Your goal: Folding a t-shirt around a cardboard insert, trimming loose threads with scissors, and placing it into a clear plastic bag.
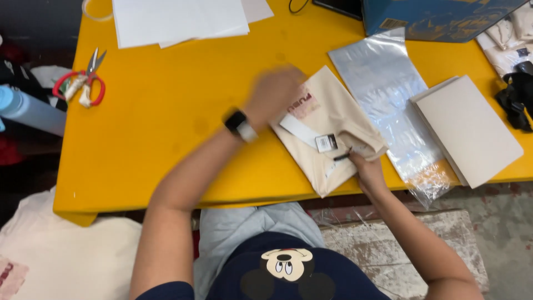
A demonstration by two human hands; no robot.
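A folded beige garment point(333, 111) with a white tag and a small black label lies on the yellow table point(166, 111). My left hand point(272, 94), with a dark watch on the wrist, rests on the garment's upper left part; it is blurred. My right hand point(366, 169) pinches the garment's near right edge by the label. Right beside the garment lies a clear plastic bag point(388, 105), flat, its near end hanging over the table's front edge.
A flat beige board point(472, 130) lies right of the bag. Red-handled scissors point(83, 80) lie at the far left. White paper sheets point(177, 19) and a blue cardboard box point(433, 16) are at the back. More beige garments point(61, 255) lie below left.
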